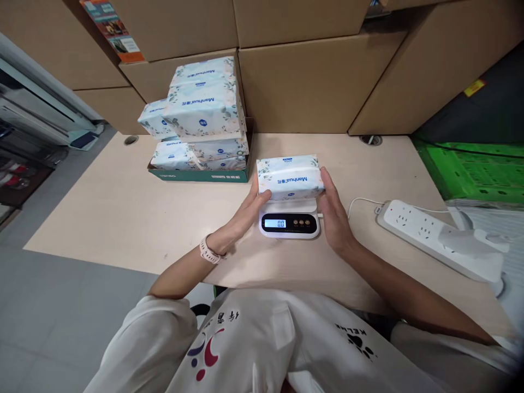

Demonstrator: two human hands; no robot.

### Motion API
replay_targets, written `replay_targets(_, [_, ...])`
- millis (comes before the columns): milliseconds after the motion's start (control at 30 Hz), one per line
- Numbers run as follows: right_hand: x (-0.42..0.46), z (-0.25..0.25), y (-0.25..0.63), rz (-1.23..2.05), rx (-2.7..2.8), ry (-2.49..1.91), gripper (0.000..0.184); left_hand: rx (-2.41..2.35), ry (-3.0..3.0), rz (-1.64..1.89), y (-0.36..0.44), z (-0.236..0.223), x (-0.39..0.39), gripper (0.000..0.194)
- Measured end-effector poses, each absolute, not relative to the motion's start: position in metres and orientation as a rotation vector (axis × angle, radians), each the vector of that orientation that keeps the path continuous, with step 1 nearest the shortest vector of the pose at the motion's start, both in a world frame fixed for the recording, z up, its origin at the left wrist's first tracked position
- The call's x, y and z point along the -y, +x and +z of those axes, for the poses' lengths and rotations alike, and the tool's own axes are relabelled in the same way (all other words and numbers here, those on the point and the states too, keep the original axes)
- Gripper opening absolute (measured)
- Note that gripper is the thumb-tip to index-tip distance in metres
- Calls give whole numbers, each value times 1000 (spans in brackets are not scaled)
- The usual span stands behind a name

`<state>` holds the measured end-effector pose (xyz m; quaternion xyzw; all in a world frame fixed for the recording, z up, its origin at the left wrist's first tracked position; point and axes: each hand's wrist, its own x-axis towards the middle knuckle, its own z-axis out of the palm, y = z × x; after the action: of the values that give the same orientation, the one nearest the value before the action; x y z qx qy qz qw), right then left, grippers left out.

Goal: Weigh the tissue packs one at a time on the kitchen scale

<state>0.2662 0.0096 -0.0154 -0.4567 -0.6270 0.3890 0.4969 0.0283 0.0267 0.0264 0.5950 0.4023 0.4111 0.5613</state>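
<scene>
Between my two hands is a pale blue and white tissue pack (pixel 290 177) printed with leaves and blue lettering. My left hand (pixel 250 204) presses its left end, the thumb on the front edge. My right hand (pixel 333 210) grips the opposite end with the fingers along its side. Under the pack sits a white digital kitchen scale (pixel 266 233); its lit display reads 0.0. Whether the pack touches the scale's platform cannot be made out, since the pack covers most of it.
A green shallow carton (pixel 196 176) at the back left holds several stacked tissue packs (pixel 202 106). Large cardboard boxes (pixel 298 87) wall off the table's (pixel 106 202) rear. To the right lie a white power strip (pixel 434 234) with a cable and a green crate (pixel 470 174).
</scene>
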Motion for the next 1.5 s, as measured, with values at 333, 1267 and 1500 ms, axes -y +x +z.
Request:
replay_targets(333, [-4, -45, 278, 452, 1465, -984, 58, -1032, 1335, 1189, -6, 0, -17, 69])
replay_targets(1267, [-5, -47, 280, 513, 1486, -1053, 65, -933, 1280, 1159, -2, 5, -9, 67])
replay_targets(1500, [-6, -47, 280, 529, 1479, -1097, 67, -935, 1272, 1155, -2, 10, -7, 68])
